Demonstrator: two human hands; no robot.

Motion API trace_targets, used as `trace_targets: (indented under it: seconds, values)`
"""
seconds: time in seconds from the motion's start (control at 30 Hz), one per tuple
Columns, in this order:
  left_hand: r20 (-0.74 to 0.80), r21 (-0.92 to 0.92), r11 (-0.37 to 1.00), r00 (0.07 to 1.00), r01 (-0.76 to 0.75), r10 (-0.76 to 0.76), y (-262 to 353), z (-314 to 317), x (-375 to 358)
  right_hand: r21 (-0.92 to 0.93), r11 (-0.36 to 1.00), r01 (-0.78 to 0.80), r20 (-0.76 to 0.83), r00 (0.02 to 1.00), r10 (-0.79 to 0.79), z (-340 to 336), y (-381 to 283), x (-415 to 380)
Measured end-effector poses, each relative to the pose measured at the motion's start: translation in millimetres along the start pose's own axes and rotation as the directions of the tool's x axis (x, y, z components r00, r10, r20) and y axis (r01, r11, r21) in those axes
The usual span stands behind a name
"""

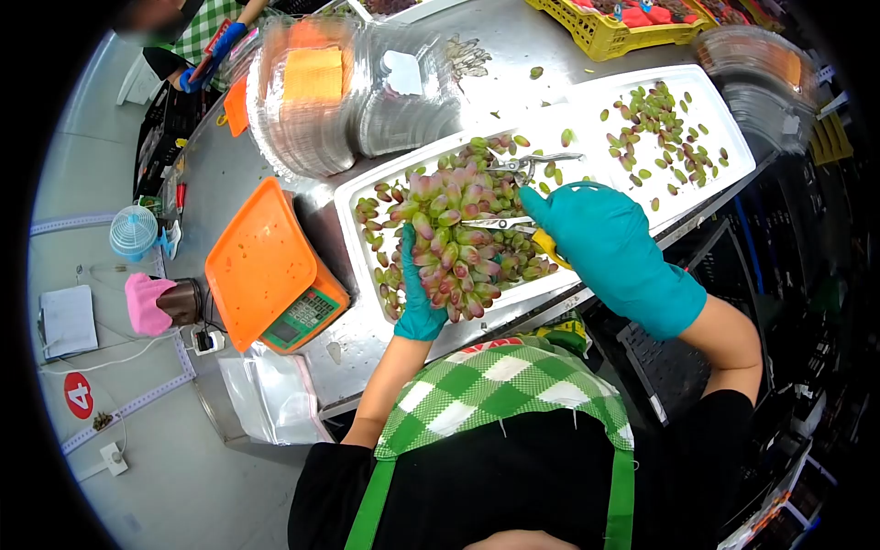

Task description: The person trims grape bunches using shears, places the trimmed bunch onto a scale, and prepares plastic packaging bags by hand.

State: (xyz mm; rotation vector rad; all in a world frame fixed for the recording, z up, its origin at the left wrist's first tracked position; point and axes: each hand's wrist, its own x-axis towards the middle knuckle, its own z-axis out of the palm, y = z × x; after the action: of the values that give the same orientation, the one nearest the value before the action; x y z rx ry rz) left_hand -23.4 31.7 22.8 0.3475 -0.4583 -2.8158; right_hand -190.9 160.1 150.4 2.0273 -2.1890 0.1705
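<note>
Clock as seen in the view, person at 6.

Grape bunch (pixel 451 211) sits over the white tray (pixel 342 209), long axis roughly 12–6, with loose grapes (pixel 539 267) around it in the tray. Left hand (pixel 423 310) is nearer: it touches the bunch at its 8 o'clock side, fingers up toward 12, grasping and supporting it. Part of that hold is hidden behind the grapes, so can't tell how firm.

Key relation: scissors (pixel 500 223) come in from the bunch's 3 o'clock side, blades pointing at 9 — crosswise to the long axis, tips over the grapes. Can't tell if the blades touch any, or how far they're spread.

Right hand (pixel 600 229) is clenched around the yellow handle (pixel 547 249), just beside the bunch at 3. Fingers are mostly hidden behind the handle and glove, so exact finger placement isn't readable. Back of hand up, forearm running off toward 4, elbow bent and out wide.

Left forearm comes up from 7, gloved wrist near the tray's near edge.

Second metal tool (pixel 532 165) lies at about 1 from the scissors blades, near the right fingertips — contact unclear. Orange scale (pixel 266 261) is well apart, at 9 from the left hand.
</note>
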Motion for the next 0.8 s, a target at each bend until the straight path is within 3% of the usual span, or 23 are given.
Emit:
trace_targets:
  seconds: [0.1, 0.2, 0.4, 0.5, 0.6, 0.7, 0.8]
  values:
    - [-0.088, 0.047, 0.999, 0.996, -0.013, 0.017, -1, 14, -2, -0.267, 0.96, 0.088, -0.021, 0.995, -0.097, 7, -6, 7]
    - [-0.045, 0.016, 1.0, 0.999, 0.008, -0.008, -2, 9, -1, -0.49, 0.86, 0.146, 0.031, 0.988, -0.15, 16, -11, 9]
    - [-0.136, 0.015, 1.0, 0.991, -0.006, 0.008, -4, 17, 0, -0.39, 0.917, 0.079, 0.094, 0.995, -0.046, 13, -15, 7]
    - [-0.095, 0.048, 0.999, 0.995, 0.006, -0.001, -3, 15, -3, -0.493, 0.864, 0.1, 0.104, 0.993, -0.056, 15, -16, 5]
    - [-0.16, 0.114, 0.993, 0.987, -0.006, 0.024, -5, 21, -4, -0.497, 0.854, 0.152, 0.125, 0.987, -0.102, 14, -13, 5]
    - [-0.194, 0.108, 0.994, 0.981, 0.001, 0.02, -5, 22, -3, -0.278, 0.953, 0.118, 0.015, 0.993, -0.118, 19, -10, 4]
    - [-0.174, 0.143, 0.99, 0.985, 0.006, 0.019, -5, 21, -3, -0.204, 0.973, 0.107, 0.045, 0.994, -0.1, 12, -10, 2]
